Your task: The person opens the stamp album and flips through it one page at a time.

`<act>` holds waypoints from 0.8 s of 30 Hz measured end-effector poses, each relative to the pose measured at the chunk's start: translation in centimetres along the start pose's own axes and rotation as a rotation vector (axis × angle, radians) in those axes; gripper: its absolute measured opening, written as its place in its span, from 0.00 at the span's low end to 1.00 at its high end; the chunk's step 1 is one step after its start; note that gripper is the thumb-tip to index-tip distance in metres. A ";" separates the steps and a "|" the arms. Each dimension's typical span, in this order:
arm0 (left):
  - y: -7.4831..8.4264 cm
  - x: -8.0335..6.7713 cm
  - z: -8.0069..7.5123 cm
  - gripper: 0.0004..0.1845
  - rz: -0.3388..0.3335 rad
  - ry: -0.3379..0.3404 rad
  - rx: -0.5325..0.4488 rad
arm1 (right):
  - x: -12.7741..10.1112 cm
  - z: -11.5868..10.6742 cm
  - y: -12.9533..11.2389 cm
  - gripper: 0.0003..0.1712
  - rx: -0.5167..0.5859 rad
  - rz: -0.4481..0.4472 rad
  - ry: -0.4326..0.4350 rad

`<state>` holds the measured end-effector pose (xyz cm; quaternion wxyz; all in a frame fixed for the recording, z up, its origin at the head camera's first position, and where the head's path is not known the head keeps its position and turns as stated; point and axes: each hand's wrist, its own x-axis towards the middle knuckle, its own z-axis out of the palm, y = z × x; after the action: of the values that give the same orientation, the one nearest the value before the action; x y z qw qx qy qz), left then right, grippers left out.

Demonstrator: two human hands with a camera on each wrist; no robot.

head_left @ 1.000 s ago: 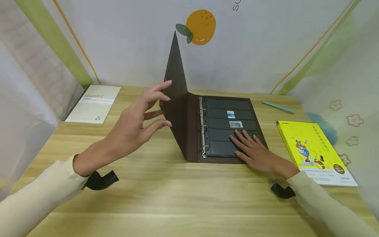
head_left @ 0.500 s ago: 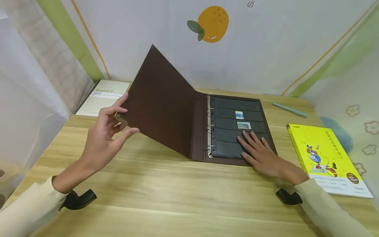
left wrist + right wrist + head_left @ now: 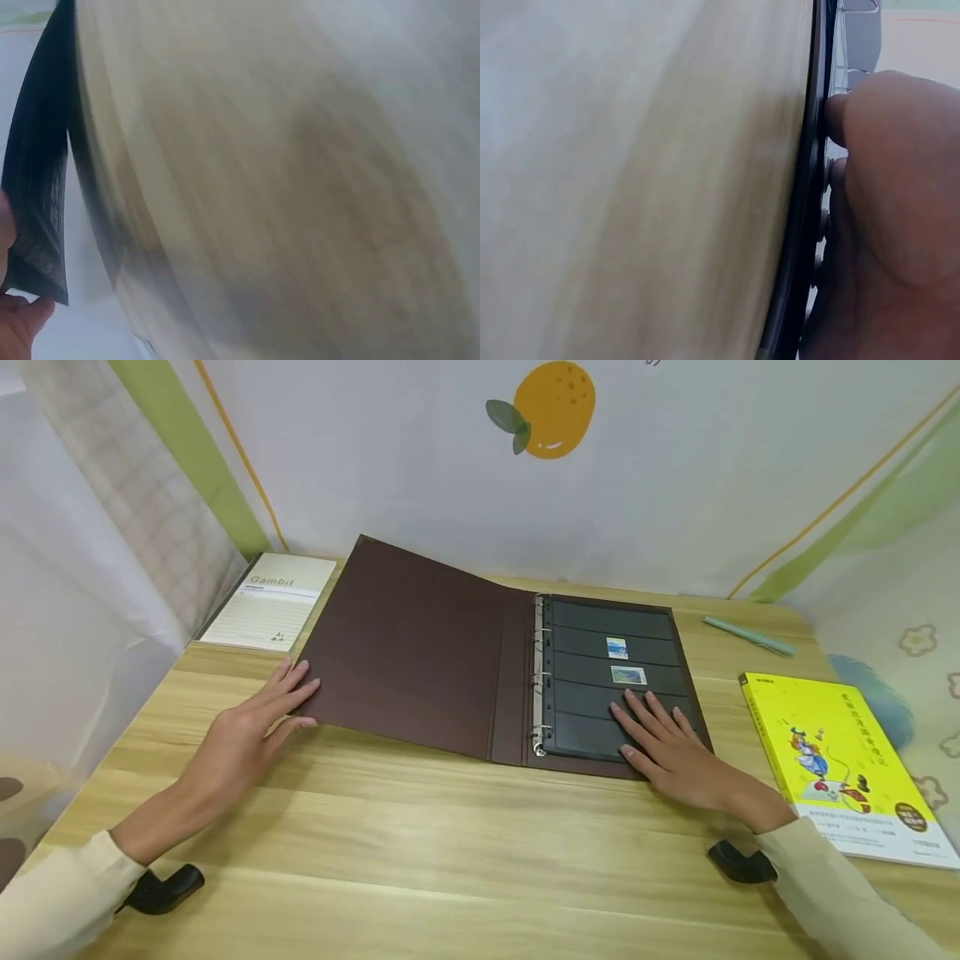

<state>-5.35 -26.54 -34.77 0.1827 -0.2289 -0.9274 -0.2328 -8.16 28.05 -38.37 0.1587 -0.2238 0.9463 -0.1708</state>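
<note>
A dark brown ring-bound stamp album point(image 3: 420, 643) lies spread on the table, its left cover tilted slightly up from the wood. My left hand point(image 3: 240, 731) holds that cover by its near left corner; in the left wrist view the corner of the cover point(image 3: 41, 255) sits between the thumb and the fingers. On the right, my right hand point(image 3: 678, 756) rests flat, fingers spread, on the lower right of the black pocket page point(image 3: 581, 727). Two small stamps show in the page's middle pockets, a blue-white stamp point(image 3: 617, 648) above a green-blue stamp point(image 3: 628, 675). Metal rings point(image 3: 538, 677) run along the spine.
A notepad marked Gambit point(image 3: 270, 602) lies at the back left, close to the cover's edge. To the right are a pale green pen point(image 3: 748, 636) and a yellow book point(image 3: 840, 752). A white printed curtain point(image 3: 405, 460) hangs behind the wooden table point(image 3: 450, 860).
My left hand has swung the album's cover from upright over to the left and down, nearly to the table. My right hand has stayed on the page. The head view has shifted slightly.
</note>
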 end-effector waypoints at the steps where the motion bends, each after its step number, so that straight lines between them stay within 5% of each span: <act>1: -0.1 -0.1 0.0 0.32 -0.003 -0.032 0.009 | 0.0 -0.1 0.0 0.37 0.001 -0.001 0.000; 6: -1.0 -0.1 0.1 0.26 0.008 -0.195 0.055 | -0.2 -0.5 -0.1 0.37 0.012 -0.005 0.000; 11: -1.7 0.1 0.4 0.22 0.043 -0.288 0.067 | -0.2 -0.2 -0.3 0.38 0.027 -0.006 -0.010; 18: -1.7 0.6 0.4 0.25 -0.020 -0.437 0.081 | -0.3 -0.2 -0.5 0.38 0.025 0.000 0.006; 21: -1.4 0.4 0.2 0.25 0.029 -0.456 0.129 | -0.4 -0.3 -0.7 0.38 0.032 -0.012 0.005; 24: -1.1 1.3 -0.3 0.25 0.153 -0.450 0.224 | -0.4 -0.2 -0.6 0.37 0.017 -0.021 0.030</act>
<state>-6.94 -27.06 -34.35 0.0130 -0.3227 -0.9447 -0.0573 -7.69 27.81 -37.91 0.1446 -0.2299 0.9447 -0.1839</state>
